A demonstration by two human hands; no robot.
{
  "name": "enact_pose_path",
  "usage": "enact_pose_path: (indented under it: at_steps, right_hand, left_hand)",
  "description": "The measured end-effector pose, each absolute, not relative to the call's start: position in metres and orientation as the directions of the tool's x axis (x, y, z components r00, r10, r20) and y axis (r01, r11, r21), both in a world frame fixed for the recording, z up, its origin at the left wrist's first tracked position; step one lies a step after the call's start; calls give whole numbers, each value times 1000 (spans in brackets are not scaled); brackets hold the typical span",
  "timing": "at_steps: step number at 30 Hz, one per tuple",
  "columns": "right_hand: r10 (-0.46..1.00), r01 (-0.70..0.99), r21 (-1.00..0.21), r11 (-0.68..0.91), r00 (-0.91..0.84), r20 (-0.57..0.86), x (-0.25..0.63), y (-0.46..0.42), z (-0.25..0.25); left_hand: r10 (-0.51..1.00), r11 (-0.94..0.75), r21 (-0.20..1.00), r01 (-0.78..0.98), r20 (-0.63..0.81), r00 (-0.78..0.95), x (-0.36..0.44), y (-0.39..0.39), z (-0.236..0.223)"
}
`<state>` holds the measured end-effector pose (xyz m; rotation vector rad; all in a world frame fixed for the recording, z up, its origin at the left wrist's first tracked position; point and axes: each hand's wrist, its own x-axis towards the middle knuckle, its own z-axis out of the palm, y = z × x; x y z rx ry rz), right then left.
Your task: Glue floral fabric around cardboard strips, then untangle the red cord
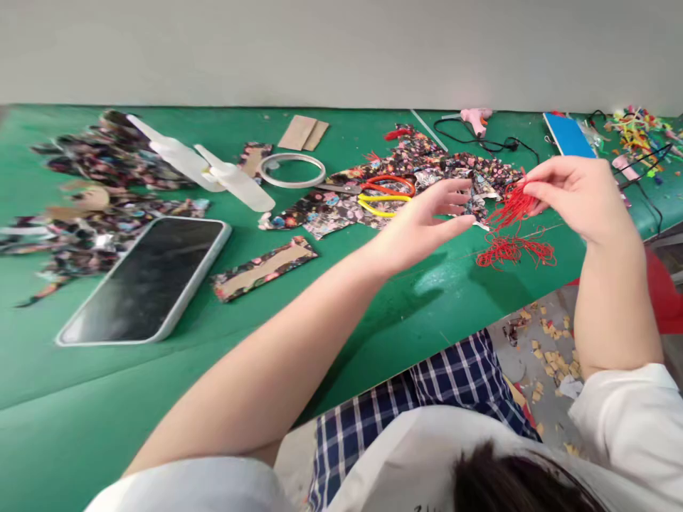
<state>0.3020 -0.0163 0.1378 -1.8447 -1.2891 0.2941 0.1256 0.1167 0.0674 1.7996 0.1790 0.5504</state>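
Note:
A bundle of red string (509, 208) hangs from my right hand (568, 192), pinched between thumb and fingertips. Below it on the green table lies a loose tangle of the same red string (515, 250). My left hand (427, 220) is open, fingers apart, over the table to the left of the bundle, holding nothing. Behind that hand spreads a heap of dark floral fabric (341, 199). Scissors with one red and one yellow handle (387, 195) rest on the fabric, close to my left wrist.
Left on the table are a phone (144, 281), a floral-wrapped cardboard strip (265, 269), a white ring (292, 171), white bottles (235, 181) and fabric strips (114, 160). Toward the back right are a pink glue gun (474, 119), a blue board (570, 135) and colourful bits (640, 131).

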Motion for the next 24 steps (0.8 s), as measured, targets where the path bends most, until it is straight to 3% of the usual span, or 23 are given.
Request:
enact_pose_path:
  at_steps: [3,6,9,13,19,24]
  right_hand:
    - [893,671,-736,-90,381,238,290,-13,131]
    - [896,656,-750,-83,378,232,286,-10,126]
    - [855,637,-766,-84,441,274,291,-10,125]
    - [776,630,-775,-52,514,366,303,-11,132]
    - [559,633,-758,158,575,597,311,-15,155]
    - [595,643,-752,143,552,585,299,-17,167]
  left_hand:
    - [371,-104,951,-291,308,876,149,101,51]
    - [351,-93,969,-228,246,904,169,91,43]
    - [345,-210,973,-91,161,925,179,90,41]
    - [321,-416,909,-20,167,932,184,90,39]
    - [217,-605,796,-11,178,960,195,78,36]
    - [146,-741,668,-65,254,956,180,80,39]
